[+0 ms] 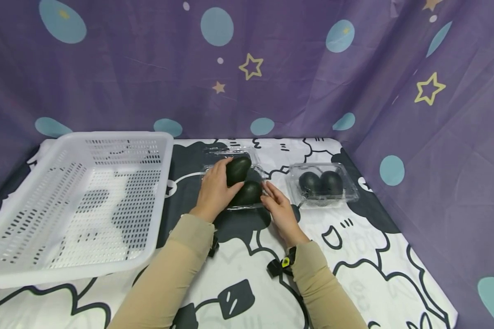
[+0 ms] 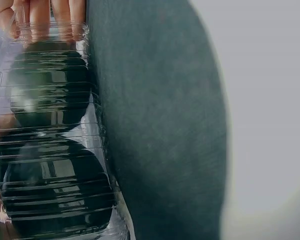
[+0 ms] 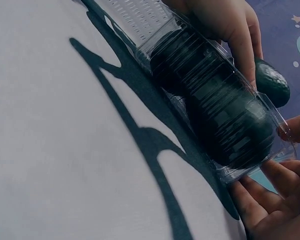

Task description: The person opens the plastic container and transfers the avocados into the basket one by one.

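Gripping a dark fruit (image 1: 238, 169) at the clear tub (image 1: 247, 207), the left hand (image 1: 214, 189) risked dropping it if the glossy skin slipped, while the right hand (image 1: 283, 214) pinched the tub's end.

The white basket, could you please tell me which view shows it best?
The head view: nearly the whole white basket appears, unobstructed. The right wrist view shows only a perforated part at top; the left wrist view, none.

A creased purple curtain (image 1: 148, 91) hangs along the far and right edges of a white cloth (image 1: 271, 292). Teal spots (image 1: 217, 27), pale dots (image 1: 220, 60) and stars (image 1: 218, 87) pattern the curtain; dark cartoon shapes (image 1: 245, 298) mark the cloth. The light is soft.
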The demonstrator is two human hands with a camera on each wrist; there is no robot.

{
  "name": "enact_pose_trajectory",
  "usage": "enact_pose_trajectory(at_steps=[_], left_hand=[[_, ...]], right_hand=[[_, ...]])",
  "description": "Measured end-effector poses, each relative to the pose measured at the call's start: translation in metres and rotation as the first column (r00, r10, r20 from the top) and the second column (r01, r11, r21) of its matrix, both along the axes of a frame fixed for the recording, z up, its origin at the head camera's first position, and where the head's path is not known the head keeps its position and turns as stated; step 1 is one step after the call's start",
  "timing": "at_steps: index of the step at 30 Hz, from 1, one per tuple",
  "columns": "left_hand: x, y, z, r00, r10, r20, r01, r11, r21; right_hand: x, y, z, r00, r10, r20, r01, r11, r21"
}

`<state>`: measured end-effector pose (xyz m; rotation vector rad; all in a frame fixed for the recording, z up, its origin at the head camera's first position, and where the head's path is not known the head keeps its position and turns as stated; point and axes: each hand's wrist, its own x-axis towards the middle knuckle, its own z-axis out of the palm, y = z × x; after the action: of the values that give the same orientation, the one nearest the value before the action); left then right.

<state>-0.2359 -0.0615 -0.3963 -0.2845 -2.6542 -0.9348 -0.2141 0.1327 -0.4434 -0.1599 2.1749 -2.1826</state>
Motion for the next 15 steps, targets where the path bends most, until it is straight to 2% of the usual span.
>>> enact_pose_trajectory(at_steps=[15], left_hand=[[0.0036,-0.0004,-0.0001,0.995,0.027,-0.092,-0.013,0.988,0.153]], right_hand=[[0.0025,-0.0001,0.0031,1.0,0.014,-0.005,-0.014,1.0,-0.009]])
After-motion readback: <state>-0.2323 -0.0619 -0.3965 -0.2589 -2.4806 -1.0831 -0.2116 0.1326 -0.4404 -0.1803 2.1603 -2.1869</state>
